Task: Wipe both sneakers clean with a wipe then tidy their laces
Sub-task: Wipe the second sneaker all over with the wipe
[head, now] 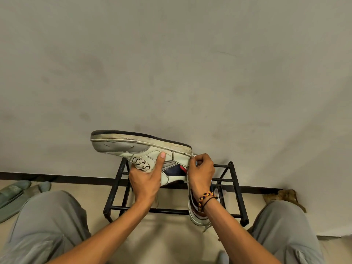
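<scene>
Item: sneaker (141, 149), sole-up over rack (234, 189). I am watching left hand (145, 180) gripping its side, right hand (201, 168) pinching wipe (194, 154) at heel. Risk: loose grip, sneaker falling.

Single head-worn wide-angle view, looking forward and down, close over hands; knees at bottom corners, black metal rack (236, 197) mid-frame, wall (171, 63) filling upper half.

White-grey sneaker (133, 149) (navy, red panels), black rack (236, 193), grey trousers (47, 221).
</scene>
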